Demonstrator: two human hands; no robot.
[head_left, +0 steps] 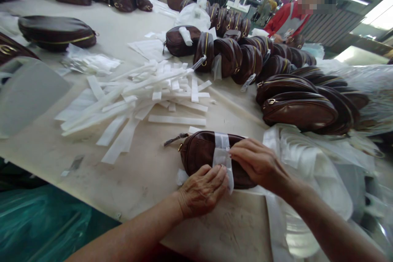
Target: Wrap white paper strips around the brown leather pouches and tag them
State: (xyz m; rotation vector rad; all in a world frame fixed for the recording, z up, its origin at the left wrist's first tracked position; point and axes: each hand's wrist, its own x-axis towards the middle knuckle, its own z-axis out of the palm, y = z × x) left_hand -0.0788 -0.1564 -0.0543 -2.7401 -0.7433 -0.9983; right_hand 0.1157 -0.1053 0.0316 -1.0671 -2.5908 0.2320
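A dark brown leather bag [198,153] lies on the table near its front edge, its zip pull pointing left. Around its middle runs a translucent white strip [221,141]. My left hand [204,188] rests at the bag's near side, fingers closed on the strip's lower part. From the right, my right hand [260,161] reaches over the bag, its thumb and fingers pinched at the strip near the bag's centre.
A heap of white strips [135,94] covers the table's middle. Brown bags [301,110] are piled at the right, with more behind. Clear plastic sheets [307,172] lie at the right. A person in red [288,20] stands across the table.
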